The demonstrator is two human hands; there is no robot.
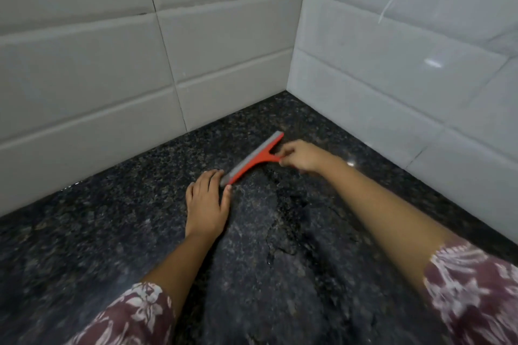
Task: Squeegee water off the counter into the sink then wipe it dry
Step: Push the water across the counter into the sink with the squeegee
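Note:
A small red squeegee (253,159) with a grey rubber blade lies slanted on the dark speckled granite counter (112,232), near the corner of the tiled walls. My right hand (301,155) is shut on its short red handle. My left hand (207,202) rests flat on the counter, fingers together, with the fingertips touching the blade's lower left end. A wet film with ragged edges (280,227) covers the counter between my two forearms. No sink and no cloth are in view.
White tiled walls (98,70) meet in a corner (291,81) just behind the squeegee and close off the counter at the back and on the right. My patterned sleeves fill the bottom corners.

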